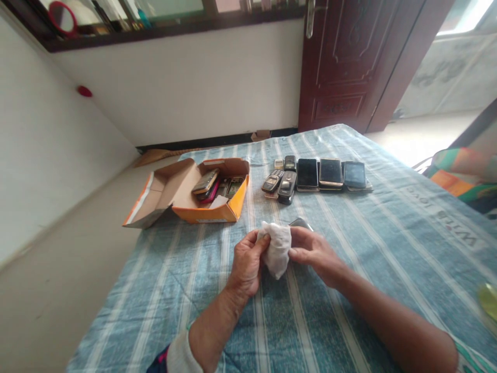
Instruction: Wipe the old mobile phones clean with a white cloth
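Note:
A crumpled white cloth (278,251) is held up between my two hands over the striped blue bedspread. My left hand (247,259) grips its left side, with the thumb pressed on the front. From the right, my right hand (314,253) pinches the cloth's edge between thumb and fingers. Whether anything is wrapped inside the cloth is hidden. Just behind the cloth and my right fingers lies a dark phone (301,224), partly covered from view.
An orange cardboard box (236,204), lid open to the left, holds several old phones. Right of it, keypad phones (286,186) and touchscreen phones (331,173) lie in a row. A yellow-green object (487,299) sits at the right edge. Beyond the bedspread (186,305) stands a dark red door (345,62).

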`<move>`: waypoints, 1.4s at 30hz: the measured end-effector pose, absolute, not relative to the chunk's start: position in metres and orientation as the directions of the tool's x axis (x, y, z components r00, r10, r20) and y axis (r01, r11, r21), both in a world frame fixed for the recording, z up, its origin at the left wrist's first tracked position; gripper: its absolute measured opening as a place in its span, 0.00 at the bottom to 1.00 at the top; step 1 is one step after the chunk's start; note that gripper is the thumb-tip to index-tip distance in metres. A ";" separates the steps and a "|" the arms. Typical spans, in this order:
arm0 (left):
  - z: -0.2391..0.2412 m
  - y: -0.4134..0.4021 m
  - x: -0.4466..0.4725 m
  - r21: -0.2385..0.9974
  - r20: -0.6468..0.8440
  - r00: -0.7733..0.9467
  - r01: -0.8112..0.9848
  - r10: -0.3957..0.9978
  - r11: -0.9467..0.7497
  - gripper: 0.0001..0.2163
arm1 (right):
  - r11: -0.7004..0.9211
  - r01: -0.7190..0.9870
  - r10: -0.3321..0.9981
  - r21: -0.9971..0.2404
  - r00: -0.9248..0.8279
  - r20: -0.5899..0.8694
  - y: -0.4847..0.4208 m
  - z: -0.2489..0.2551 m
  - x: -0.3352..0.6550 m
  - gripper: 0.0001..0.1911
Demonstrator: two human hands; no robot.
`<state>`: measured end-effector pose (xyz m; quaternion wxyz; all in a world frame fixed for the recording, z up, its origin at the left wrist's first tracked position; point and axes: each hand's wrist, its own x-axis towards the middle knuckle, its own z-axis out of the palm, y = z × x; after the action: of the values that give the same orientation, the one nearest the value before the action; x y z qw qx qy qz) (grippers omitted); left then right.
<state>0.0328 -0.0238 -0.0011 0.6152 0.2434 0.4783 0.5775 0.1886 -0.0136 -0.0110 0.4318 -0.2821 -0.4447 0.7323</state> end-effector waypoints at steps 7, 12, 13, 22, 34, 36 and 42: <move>-0.005 -0.027 0.031 0.876 -0.308 -0.035 -0.400 0.951 0.269 0.15 | -0.254 -0.317 0.938 -0.914 -0.312 -0.153 -0.014 -0.018 0.186 0.13; -0.005 -0.028 0.028 0.926 -0.274 -0.006 -0.271 0.962 0.262 0.12 | -0.242 -0.284 0.944 -0.928 -0.291 -0.157 -0.010 -0.018 0.192 0.07; -0.005 -0.028 0.027 0.934 -0.264 -0.004 -0.249 0.965 0.255 0.12 | -0.249 -0.290 0.943 -0.924 -0.291 -0.162 -0.010 -0.018 0.192 0.07; 0.011 -0.025 0.022 0.955 -0.224 -0.035 -0.208 0.974 0.212 0.15 | -0.305 -0.293 0.932 -0.906 -0.287 -0.221 -0.007 -0.016 0.193 0.07; 0.004 -0.025 0.022 0.870 -0.372 0.097 -0.310 0.923 0.383 0.15 | -0.370 -0.189 0.860 -0.910 -0.440 -0.258 -0.011 -0.010 0.194 0.08; 0.005 -0.026 0.023 0.861 -0.373 0.092 -0.338 0.923 0.381 0.15 | -0.329 -0.161 0.868 -0.930 -0.440 -0.231 -0.009 -0.011 0.195 0.09; 0.007 -0.027 0.024 0.881 -0.325 0.068 -0.341 0.943 0.328 0.15 | -0.178 -0.013 0.917 -0.984 -0.365 -0.161 -0.007 -0.007 0.202 0.09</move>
<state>0.0235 -0.0269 0.0065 0.6595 0.3145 0.4786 0.4870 0.2021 -0.0065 -0.0070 0.3652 -0.4291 -0.5269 0.6363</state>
